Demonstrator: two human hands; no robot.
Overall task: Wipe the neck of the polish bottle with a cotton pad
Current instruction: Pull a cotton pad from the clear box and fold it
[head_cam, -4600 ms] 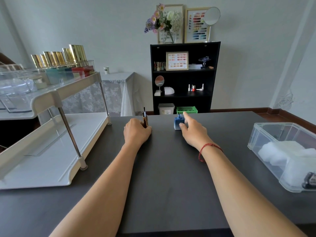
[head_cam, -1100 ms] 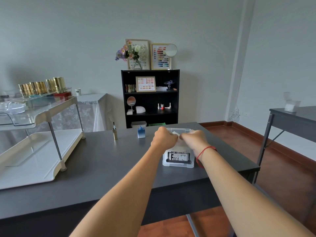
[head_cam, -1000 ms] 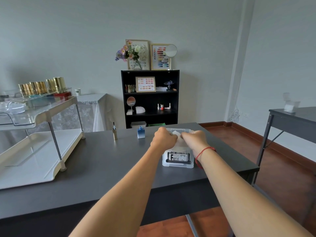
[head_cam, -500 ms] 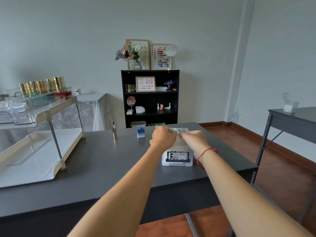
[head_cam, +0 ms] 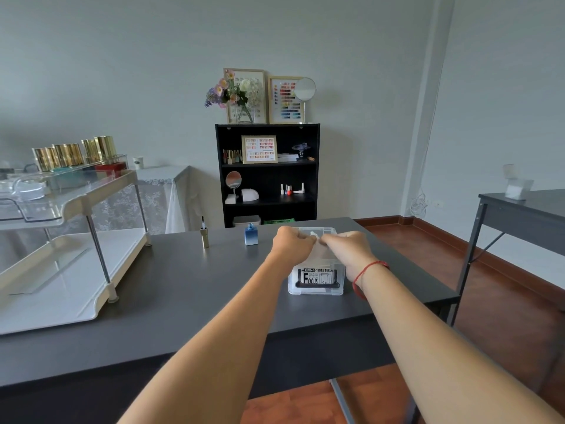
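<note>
A small blue polish bottle [head_cam: 251, 236] stands uncapped on the dark table [head_cam: 183, 286], far middle. Its gold cap with the brush pointing up [head_cam: 204, 235] stands to its left. My left hand [head_cam: 292, 244] and my right hand [head_cam: 347, 247] meet above a clear plastic box [head_cam: 316, 280] to the right of the bottle. Both hands pinch a bit of white cotton [head_cam: 314, 235] between their fingertips, over the box's open top. Most of the cotton is hidden by my fingers.
A white two-tier rack [head_cam: 61, 270] with gold containers on top takes the table's left side. A black bookshelf [head_cam: 267, 172] stands behind the table. A second dark desk [head_cam: 526, 215] is at the right. The table's right edge lies just past the box.
Since the oldest frame my hands left the cap and bottle and went to the box. Over the last second they rose slightly, holding white cotton at the box's top.
</note>
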